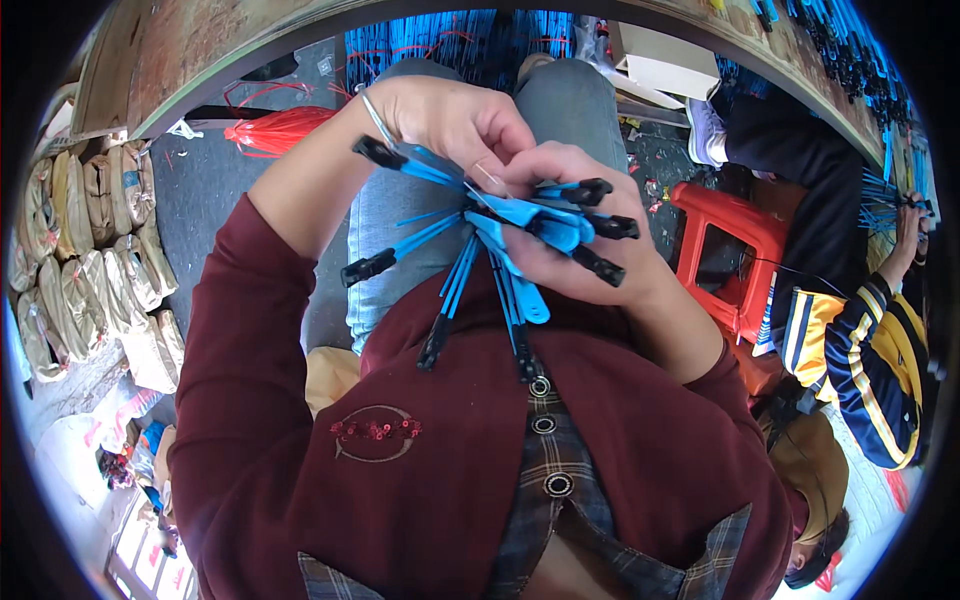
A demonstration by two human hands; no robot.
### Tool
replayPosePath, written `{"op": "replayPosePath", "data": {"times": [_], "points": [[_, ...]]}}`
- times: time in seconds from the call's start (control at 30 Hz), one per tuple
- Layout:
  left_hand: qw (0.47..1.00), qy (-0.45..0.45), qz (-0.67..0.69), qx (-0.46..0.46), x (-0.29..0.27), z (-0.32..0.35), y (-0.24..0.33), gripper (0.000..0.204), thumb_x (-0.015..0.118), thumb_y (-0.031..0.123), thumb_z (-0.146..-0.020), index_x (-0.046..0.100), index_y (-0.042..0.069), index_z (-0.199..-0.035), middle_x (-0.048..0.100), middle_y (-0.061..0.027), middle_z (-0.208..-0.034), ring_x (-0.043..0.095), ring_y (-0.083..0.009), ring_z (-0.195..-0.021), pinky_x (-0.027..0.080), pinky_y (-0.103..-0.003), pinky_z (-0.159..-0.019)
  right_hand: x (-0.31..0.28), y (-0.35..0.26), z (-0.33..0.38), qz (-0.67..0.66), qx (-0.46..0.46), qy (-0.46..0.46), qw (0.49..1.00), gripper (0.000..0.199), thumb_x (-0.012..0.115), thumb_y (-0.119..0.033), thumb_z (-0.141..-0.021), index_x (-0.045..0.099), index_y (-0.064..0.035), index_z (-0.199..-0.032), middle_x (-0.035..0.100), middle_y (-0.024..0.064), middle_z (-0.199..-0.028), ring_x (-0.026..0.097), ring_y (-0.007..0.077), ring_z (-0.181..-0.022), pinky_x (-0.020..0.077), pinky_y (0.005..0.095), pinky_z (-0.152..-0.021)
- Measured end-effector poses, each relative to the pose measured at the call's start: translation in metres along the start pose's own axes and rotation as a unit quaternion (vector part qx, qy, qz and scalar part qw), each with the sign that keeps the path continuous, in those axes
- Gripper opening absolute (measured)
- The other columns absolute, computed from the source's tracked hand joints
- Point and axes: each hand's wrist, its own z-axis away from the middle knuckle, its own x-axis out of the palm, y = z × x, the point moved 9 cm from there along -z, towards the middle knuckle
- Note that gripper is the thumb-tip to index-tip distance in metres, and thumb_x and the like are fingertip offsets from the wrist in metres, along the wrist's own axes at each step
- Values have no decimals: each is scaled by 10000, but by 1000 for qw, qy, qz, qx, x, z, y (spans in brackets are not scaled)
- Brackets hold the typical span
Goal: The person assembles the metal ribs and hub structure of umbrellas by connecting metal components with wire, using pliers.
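Both my hands are close together above my lap. My right hand [580, 225] is closed around a fanned bundle of blue plastic strips with black end pieces [500, 250], their ends sticking out left, right and down toward my chest. My left hand [450, 120] pinches one blue strip with a black tip [405, 158] at the top of the bundle, fingers bent over it. A thin bangle circles my left wrist. My maroon sleeves reach both forearms.
A wooden table edge [200, 70] curves across the top, with more blue strips [850, 50] lying on it at right. A red plastic stool [730, 250] stands at right beside a seated person in a yellow and navy jacket [860, 350]. Brown packed sacks [90, 250] pile up at left.
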Motion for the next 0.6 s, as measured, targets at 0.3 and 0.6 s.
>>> {"op": "replayPosePath", "data": {"times": [0.3,0.6], "points": [[988,95,-75,99,1,14,6,300,680,24,-728,587,-18,-1010,624,-39,-832,571,-88,-787,460,-219,-712,-1,24,11,-84,65,-10,994,360,707,-60,-695,521,-23,-1002,609,47,-842,591,99,-731,481,240,-671],[911,299,51,279,-7,50,-11,160,648,32,-724,585,3,-867,596,-84,-813,576,-153,-760,465,-293,-717,-6,26,29,-149,104,10,983,354,657,-36,-688,531,-8,-1018,613,54,-793,583,109,-693,476,243,-633]]}}
